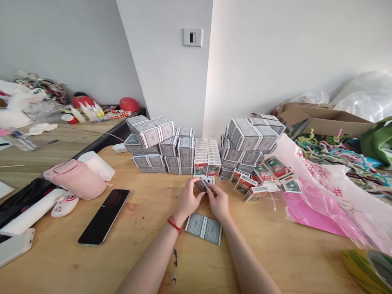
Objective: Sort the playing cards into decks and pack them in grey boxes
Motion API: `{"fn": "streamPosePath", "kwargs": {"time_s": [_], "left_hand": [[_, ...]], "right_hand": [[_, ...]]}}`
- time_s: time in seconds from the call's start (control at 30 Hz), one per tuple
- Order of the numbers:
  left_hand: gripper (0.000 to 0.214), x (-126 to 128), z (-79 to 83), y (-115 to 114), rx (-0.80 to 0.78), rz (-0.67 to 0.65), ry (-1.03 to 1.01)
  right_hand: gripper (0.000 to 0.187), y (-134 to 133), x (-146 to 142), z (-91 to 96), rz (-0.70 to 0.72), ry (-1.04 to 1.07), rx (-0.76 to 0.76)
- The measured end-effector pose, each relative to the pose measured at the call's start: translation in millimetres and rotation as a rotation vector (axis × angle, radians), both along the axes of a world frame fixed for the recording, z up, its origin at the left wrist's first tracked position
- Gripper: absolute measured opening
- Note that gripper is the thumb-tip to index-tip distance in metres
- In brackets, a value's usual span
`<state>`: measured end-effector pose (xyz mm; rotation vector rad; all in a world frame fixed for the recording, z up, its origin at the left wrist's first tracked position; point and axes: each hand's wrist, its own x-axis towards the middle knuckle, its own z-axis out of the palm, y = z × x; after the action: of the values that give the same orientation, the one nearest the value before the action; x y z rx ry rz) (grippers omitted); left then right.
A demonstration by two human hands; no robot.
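Both hands meet above the middle of the wooden table. My left hand (189,197) is closed around one side of a small stack of playing cards (201,184). My right hand (218,201) grips the other side, with fingers and thumb on the near edge. Just behind the stack, a face-up card (210,179) with black clubs shows in part. Between my forearms lies a flat pair of grey patterned card backs (203,228), side by side. Straight ahead stand two columns of boxed decks (206,157).
Tall piles of wrapped cards stand left (151,143) and right (251,139). Loose card boxes (260,177) lie by a pink plastic bag (318,200). To the left are a phone (104,216) and a pink cup (76,179). A tape roll (364,269) sits front right.
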<state>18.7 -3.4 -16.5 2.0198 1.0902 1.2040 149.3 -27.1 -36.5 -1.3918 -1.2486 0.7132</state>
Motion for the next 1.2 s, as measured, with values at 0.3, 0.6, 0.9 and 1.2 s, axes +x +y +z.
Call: {"fn": "streamPosePath", "kwargs": {"time_s": [0.3, 0.6, 0.9, 1.2], "left_hand": [[0.011, -2, -1.1, 4, -0.029, 0.021, -0.163], [0.014, -1, -2.5, 7, -0.193, 0.119, -0.266], [0.021, 0, 7.4, -2, -0.181, 0.024, -0.075], [0.027, 3, 2.5, 0, -0.284, 0.092, -0.207]], "right_hand": [[0.028, 3, 4, -9.8, -0.031, 0.034, 0.041], [0.028, 2, 1, 1.7, 0.071, 0.168, -0.034], [0.029, -1, 0, 14.6, 0.244, 0.333, -0.133], [0.031, -4, 0, 17.9, 0.365, 0.458, -0.189]]}}
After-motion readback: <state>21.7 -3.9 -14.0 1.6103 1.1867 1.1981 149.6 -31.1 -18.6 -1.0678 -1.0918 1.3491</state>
